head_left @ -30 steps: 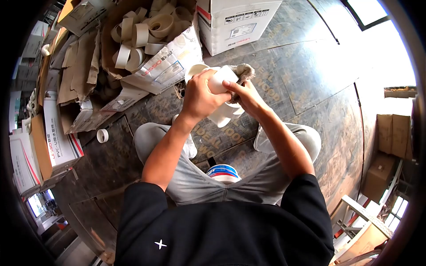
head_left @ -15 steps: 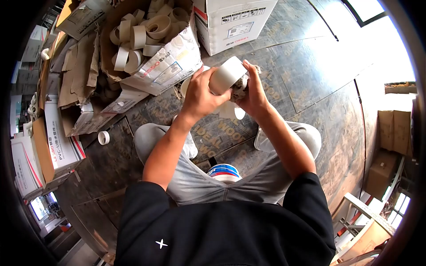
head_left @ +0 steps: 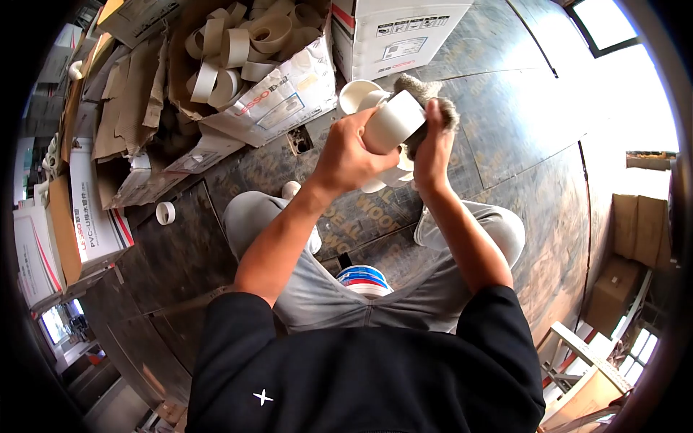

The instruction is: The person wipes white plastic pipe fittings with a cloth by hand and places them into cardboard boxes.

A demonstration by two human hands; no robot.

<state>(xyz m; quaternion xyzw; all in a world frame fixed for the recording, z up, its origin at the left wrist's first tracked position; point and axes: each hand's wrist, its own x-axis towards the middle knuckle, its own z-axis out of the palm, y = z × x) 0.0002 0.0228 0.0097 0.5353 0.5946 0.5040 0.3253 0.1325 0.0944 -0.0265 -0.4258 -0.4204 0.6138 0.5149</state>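
Observation:
My left hand (head_left: 346, 155) is closed around a white plastic pipe fitting (head_left: 393, 123), a short wide ring held tilted in front of me. My right hand (head_left: 433, 155) has a grey-brown rag (head_left: 420, 88) bunched in it and presses it to the right end of the fitting. Part of the rag is hidden behind the fitting and the fingers. More white fittings sit just beyond and below my hands, one with its open mouth (head_left: 354, 97) showing near the carton; my hands partly cover them.
An open carton (head_left: 289, 94) full of similar fittings stands at upper left, beside a white printed box (head_left: 404, 40). One loose fitting (head_left: 165, 213) lies on the dark board floor (head_left: 166, 267). A striped bucket (head_left: 364, 278) shows between my legs. Brown cartons (head_left: 639, 227) are at right.
Both hands have moved a little to the right with the fitting. More of the rag now sticks out past my right fingers, and the fittings behind have come into clearer view.

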